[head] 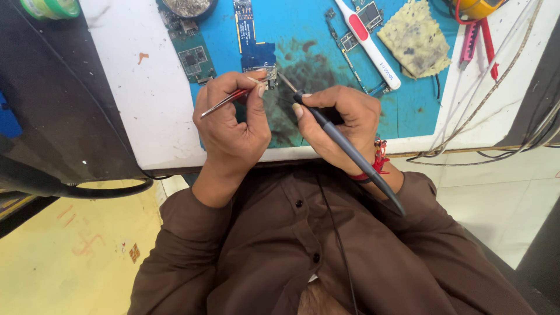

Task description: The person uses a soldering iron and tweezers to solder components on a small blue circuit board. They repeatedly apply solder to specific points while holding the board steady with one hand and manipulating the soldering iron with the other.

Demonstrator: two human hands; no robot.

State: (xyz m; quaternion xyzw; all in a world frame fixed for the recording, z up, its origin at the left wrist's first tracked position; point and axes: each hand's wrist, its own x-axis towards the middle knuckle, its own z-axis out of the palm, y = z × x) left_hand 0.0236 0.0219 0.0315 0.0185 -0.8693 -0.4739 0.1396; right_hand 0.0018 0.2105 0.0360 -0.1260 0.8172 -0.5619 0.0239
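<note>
Blue mat (pixel 408 111), circuit board (pixel 256 55) just beyond both hands (pixel 233 125)

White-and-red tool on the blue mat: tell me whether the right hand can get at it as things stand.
Probably not right away: the right hand is gripping a black soldering iron. The white-and-red tool lies uncovered on the blue mat just beyond it, so the path itself looks free.

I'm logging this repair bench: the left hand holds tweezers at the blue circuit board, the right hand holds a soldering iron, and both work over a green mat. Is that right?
One detail is off: the mat is blue, not green, as the head view shows. The rest holds: the left hand holds tweezers at the blue circuit board, and the right hand holds a soldering iron.
</note>
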